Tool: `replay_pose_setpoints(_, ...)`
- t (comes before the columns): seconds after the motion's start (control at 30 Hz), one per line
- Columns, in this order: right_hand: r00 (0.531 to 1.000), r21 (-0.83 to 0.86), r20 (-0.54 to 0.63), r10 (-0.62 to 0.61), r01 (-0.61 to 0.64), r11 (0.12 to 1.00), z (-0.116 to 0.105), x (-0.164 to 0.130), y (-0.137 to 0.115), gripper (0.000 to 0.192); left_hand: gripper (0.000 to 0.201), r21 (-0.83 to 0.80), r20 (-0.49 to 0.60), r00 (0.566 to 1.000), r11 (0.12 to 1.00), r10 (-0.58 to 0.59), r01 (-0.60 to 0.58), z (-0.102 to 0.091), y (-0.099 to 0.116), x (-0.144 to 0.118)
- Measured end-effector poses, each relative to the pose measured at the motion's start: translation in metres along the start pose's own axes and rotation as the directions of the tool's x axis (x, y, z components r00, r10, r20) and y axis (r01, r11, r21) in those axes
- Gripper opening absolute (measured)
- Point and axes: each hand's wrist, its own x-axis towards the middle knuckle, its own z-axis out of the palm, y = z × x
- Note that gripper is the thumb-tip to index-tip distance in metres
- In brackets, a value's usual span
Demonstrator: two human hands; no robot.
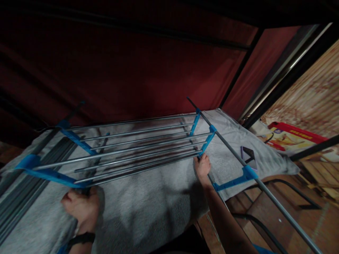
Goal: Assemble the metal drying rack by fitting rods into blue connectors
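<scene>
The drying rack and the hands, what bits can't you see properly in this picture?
Head view:
- Left hand: fingers curl under the drying rack, so its grip is hidden.
- Right hand: fingertips lie behind the blue connector.
- Dark flat thing on the grey towel: too small to identify.
- Rack's long pole: cut off by the bottom edge.

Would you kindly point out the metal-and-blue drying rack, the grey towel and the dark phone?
metal-and-blue drying rack [137, 148], head view, middle rods.
grey towel [148, 204], head view, bare centre.
dark phone [249, 155], head view, screen.

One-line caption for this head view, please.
Both hands, left hand and right hand, grip a blue-jointed metal drying rack over a grey towel; a phone lies nearby.
</scene>
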Motion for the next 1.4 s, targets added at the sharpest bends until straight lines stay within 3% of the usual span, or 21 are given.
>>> replay_pose_setpoints(0.07,1.0,-0.014,-0.006,-0.002,0.002,1.0,0.002,0.001,0.0,0.035,0.069,-0.022,-0.163,0.986,0.999,-0.045,0.042,-0.001,0.013,-0.022)
replay_pose_setpoints(0.13,1.0,-0.025,-0.02,-0.012,0.012,1.0,0.003,0.0,0.001,0.035,0.062,-0.014,-0.177,0.981,0.997,0.075,-0.079,0.0,0.029,-0.043)
replay_pose_setpoints(0.23,0.999,-0.031,-0.038,-0.029,0.028,0.999,0.004,-0.001,0.001,0.036,0.047,-0.034,-0.062,0.942,0.942,0.331,-0.333,0.008,0.057,-0.062)
replay_pose_setpoints(0.37,0.999,-0.015,-0.039,-0.027,0.026,1.0,0.003,-0.002,0.001,0.036,0.04,-0.136,0.139,0.784,0.796,0.604,-0.589,0.032,0.094,-0.059)
replay_pose_setpoints(0.57,1.0,0.006,-0.001,-0.017,0.017,1.0,0.002,0.001,0.001,0.035,0.039,-0.068,0.335,0.675,0.732,0.657,-0.678,0.062,0.129,-0.045)
replay_pose_setpoints(0.8,0.998,0.034,0.057,-0.015,0.013,0.999,-0.001,0.006,0.003,0.028,0.041,-0.041,0.372,0.677,0.74,0.635,-0.671,0.064,0.132,-0.043)
replay_pose_setpoints(1.1,0.996,0.141,0.08,-0.044,0.033,0.99,0.003,0.013,0.012,0.046,0.04,-0.033,0.364,0.667,0.725,0.65,-0.688,0.066,0.131,-0.041)
replay_pose_setpoints(1.4,0.996,0.163,0.073,-0.054,0.041,0.986,0.006,0.016,0.015,0.045,0.037,-0.047,0.336,0.655,0.706,0.677,-0.706,0.066,0.128,-0.042)
